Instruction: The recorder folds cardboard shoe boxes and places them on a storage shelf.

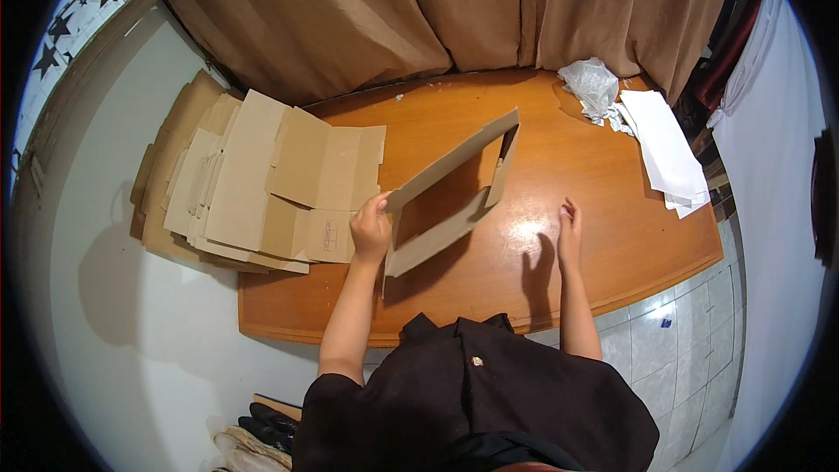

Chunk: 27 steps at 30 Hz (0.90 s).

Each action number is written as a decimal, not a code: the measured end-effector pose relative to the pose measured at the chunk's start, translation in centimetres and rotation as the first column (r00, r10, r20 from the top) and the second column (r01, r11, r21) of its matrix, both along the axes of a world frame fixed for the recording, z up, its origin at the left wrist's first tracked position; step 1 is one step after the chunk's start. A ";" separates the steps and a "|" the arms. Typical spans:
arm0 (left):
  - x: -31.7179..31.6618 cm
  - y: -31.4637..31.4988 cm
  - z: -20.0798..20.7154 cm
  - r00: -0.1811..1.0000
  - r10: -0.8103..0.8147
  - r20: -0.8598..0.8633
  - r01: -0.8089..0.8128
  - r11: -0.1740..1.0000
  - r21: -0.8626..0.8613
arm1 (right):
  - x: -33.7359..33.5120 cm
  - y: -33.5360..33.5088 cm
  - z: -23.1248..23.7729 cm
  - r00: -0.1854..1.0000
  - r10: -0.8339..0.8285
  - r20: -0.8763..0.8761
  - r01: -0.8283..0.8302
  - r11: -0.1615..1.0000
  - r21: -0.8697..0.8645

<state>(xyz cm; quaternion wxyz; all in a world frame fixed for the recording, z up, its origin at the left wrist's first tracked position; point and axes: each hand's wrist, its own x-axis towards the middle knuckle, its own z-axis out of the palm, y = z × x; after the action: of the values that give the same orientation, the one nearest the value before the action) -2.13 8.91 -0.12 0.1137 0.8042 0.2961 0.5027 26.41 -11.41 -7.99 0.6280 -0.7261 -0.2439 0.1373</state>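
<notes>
My left hand (370,232) is closed on the near left edge of a brown cardboard box (437,239). The box is folded out into a four-sided sleeve, and the wooden table shows through its middle. It is tilted, its far right end raised above the tabletop. My right hand (569,232) is held apart from the box, to its right over the table. It is empty, its fingers stretched upward and slightly curled.
Flattened cardboard boxes (240,170) are stacked against the wall on the left of the wooden table (542,175). White paper sheets (664,153) and a clear plastic bag (592,87) lie at the far right. A brown curtain (350,17) hangs behind. Shoes (266,428) are at the lower left.
</notes>
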 end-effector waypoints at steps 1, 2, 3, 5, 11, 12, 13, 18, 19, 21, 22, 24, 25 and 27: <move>-0.3 0.0 0.6 0.999 0.001 0.050 -0.003 0.999 0.035 | 0.3 0.3 0.9 0.981 -0.030 -0.191 0.048 0.995 0.087; -0.6 0.2 0.8 0.999 0.003 0.052 -0.007 0.997 0.080 | 0.3 0.7 1.5 0.986 -0.016 -0.165 0.032 0.995 0.097; -0.7 0.2 1.0 0.999 0.004 0.053 -0.009 0.997 0.082 | 0.3 1.0 2.2 0.986 -0.014 -0.164 0.031 0.995 0.099; -0.8 0.0 1.5 0.998 0.006 0.055 -0.014 0.989 0.145 | -0.1 1.5 3.5 0.973 0.134 -0.189 -0.132 0.991 0.022; 0.0 -1.4 2.6 0.996 -0.080 0.041 0.070 0.976 0.207 | 0.9 4.2 3.2 0.782 0.239 -0.575 -0.158 0.969 0.187; 0.0 -1.5 2.6 0.996 -0.073 0.040 0.064 0.977 0.205 | 0.8 4.4 3.4 0.753 0.299 -0.586 -0.188 0.951 0.243; 0.0 -1.6 2.5 0.996 -0.091 0.015 0.085 0.971 0.223 | 0.7 4.7 3.5 0.722 0.358 -0.593 -0.215 0.930 0.299; 0.1 -1.8 1.5 0.993 -0.113 0.019 0.108 0.979 0.173 | -1.5 5.7 6.1 0.665 0.364 -0.652 -0.112 0.912 0.395; 0.2 -1.9 1.3 0.995 -0.070 0.066 0.063 0.992 0.106 | -1.4 5.8 5.8 0.663 0.367 -0.652 -0.117 0.912 0.394; 0.5 -2.0 1.7 0.993 -0.036 0.109 0.032 0.999 0.036 | -1.0 5.5 4.2 0.712 0.321 -0.624 -0.124 0.933 0.338; 0.7 -1.8 2.0 0.990 -0.003 0.140 0.014 0.997 -0.075 | -0.8 5.3 3.4 0.736 0.298 -0.608 -0.125 0.942 0.310; 0.6 -1.6 2.1 0.986 0.033 0.166 -0.001 0.983 -0.186 | -0.8 5.3 2.8 0.735 0.298 -0.609 -0.136 0.945 0.299; 0.3 -1.2 1.8 0.978 -0.008 0.208 0.078 0.942 -0.328 | -0.8 5.2 2.5 0.733 0.299 -0.610 -0.147 0.946 0.287; -0.3 -0.5 0.8 0.966 -0.041 0.256 0.158 0.876 -0.456 | -0.7 4.6 1.7 0.764 0.264 -0.589 -0.127 0.956 0.265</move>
<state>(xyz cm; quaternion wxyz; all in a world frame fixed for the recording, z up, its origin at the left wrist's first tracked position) -2.45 8.44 0.70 0.3667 0.7002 0.3517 0.5015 25.70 -6.78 -6.25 0.7280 -0.5409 -0.1126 0.4059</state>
